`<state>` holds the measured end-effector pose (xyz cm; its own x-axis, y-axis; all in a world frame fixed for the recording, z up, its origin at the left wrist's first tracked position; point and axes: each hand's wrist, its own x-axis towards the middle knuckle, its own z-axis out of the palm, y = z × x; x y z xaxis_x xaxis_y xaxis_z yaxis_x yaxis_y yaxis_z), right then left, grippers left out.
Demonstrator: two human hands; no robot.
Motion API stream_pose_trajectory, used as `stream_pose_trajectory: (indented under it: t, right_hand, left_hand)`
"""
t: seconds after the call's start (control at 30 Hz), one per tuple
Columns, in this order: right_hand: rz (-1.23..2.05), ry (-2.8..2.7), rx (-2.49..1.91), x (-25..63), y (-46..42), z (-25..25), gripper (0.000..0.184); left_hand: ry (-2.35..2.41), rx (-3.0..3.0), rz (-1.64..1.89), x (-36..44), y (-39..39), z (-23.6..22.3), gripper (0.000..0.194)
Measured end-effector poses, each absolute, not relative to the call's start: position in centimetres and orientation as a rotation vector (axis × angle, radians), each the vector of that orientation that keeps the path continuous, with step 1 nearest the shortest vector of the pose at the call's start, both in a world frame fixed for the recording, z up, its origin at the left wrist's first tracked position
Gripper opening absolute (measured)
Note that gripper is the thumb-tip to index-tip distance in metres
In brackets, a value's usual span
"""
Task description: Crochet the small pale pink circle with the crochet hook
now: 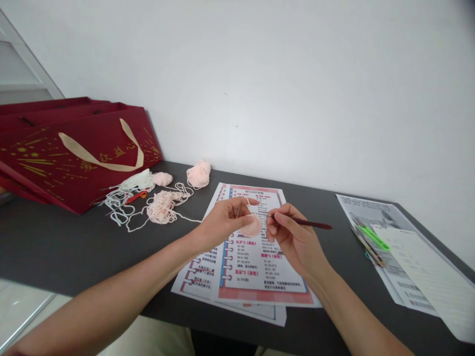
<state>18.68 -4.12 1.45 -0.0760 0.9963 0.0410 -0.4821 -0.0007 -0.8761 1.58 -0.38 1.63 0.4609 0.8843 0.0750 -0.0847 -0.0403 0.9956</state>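
Dark tabletop [111,252] up close, printed sheets [245,293] spread over it, and above them we've got the left hand [226,217] pinching a round pale-pink piece [250,227], the right hand [291,231] gripping a dark-handled hook [313,224], tip beside the piece. Danger, I'd say: one careless tug could slip a loop, or the strand [189,218], vanishing behind the left wrist, could snag in that pink tangle [161,207] beside the white yarn [124,190]. Right side, a green tool [374,238], well apart. Beyond: a pink ball [199,174], red bags [74,153], white wall [278,99].
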Motion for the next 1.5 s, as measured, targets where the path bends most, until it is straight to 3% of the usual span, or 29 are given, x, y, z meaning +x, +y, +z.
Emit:
stream_pose_trajectory:
  t: [0.5,0.73,0.83,0.97,1.17,1.37,1.5]
  right_hand:
    - [0.944,-1.424,-0.876,19.5,-4.8,0.5,0.012]
    - [0.384,-1.738,-0.977,18.8,-5.8,0.3,0.014]
    - [0.182,-1.836,-0.931,18.3,-6.0,-0.1,0.018]
    - [0.144,-1.871,-0.907,17.9,-5.8,-1.0,0.022]
    - [0.020,-2.125,-0.752,19.1,-4.4,-1.4,0.024]
    - [-0.282,-2.207,-0.747,18.9,-4.2,-0.9,0.017]
    - [-0.201,-2.146,-0.895,18.0,-5.1,-1.2,0.014]
  left_hand:
    - [0.794,1.446,0.903,1.4,-0.4,1.6,0.033]
    - [0.890,1.529,0.947,1.6,-0.6,1.5,0.035]
    - [0.943,1.615,1.002,1.9,-1.0,1.5,0.025]
    - [0.952,1.692,1.032,2.4,-1.7,1.3,0.010]
    - [0.782,1.174,0.867,2.2,-1.3,1.4,0.043]
    - [0.725,0.915,0.781,2.3,-1.0,1.2,0.038]
    - [0.846,1.180,0.934,2.5,-0.8,0.7,0.042]
